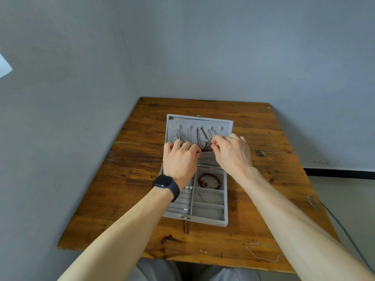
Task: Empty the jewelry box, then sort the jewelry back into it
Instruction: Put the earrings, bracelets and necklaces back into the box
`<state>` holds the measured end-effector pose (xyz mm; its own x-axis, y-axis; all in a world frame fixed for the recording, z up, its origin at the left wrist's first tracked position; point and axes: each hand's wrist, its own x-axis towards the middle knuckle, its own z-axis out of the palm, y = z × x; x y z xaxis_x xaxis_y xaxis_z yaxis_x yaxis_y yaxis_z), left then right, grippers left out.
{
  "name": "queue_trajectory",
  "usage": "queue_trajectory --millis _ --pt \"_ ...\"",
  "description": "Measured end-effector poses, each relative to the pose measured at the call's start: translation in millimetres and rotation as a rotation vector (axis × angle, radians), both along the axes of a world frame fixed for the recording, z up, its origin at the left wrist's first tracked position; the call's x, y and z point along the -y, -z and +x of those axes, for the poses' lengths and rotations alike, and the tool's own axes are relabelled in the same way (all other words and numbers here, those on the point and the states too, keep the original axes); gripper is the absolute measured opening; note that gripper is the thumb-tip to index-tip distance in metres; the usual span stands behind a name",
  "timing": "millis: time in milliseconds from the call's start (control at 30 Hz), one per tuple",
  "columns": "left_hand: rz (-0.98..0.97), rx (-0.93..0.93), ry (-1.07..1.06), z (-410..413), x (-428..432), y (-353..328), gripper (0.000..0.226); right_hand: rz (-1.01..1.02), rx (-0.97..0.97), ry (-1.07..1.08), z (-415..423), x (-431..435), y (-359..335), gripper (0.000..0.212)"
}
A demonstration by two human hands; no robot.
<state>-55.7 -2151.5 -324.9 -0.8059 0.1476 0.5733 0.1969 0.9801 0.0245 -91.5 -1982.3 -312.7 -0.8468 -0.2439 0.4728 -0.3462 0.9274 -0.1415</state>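
Jewelry box (203,219) sits open mid-counter (263,138), its lid (203,120) tilted back toward the far edge. Necklaces hang from the lid hooks, a dark beaded necklace (199,136) among them. Left hand (180,157), fingers curled, grips the top edge of the lid pocket (207,158). Right hand (231,153) pinches the lower end of a silver chain necklace (211,131) just beside the beaded one. Tray compartments hold a red bead bracelet (205,180), a silver bangle (213,196) and pearl earrings (188,187). A loose chain (261,254) lies near the counter's near right corner, and small drop earrings (203,250) lie at the near edge.
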Motion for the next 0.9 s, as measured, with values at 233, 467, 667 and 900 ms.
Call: queue_trajectory --millis 233,467,667,900 --pt "-0.014 0.107 0.017 -11.7 -6.8 -9.0 0.012 0.044 0.131 -0.06 15.5 -1.9 0.3 0.029" --pt "0.094 0.271 0.051 -16.6 -18.1 -16.2 0.028 0.062 0.069 0.005 21.1 -7.8 3.9 0.023" --pt "-0.004 0.306 0.044 -21.0 -20.6 -23.9 0.029 0.114 -0.009 0.074 23.4 -2.2 4.7 0.025" --pt "-0.168 0.228 0.042 -20.1 -8.7 -26.5 0.023 0.117 0.031 0.032 24.5 -5.9 10.8 0.029"
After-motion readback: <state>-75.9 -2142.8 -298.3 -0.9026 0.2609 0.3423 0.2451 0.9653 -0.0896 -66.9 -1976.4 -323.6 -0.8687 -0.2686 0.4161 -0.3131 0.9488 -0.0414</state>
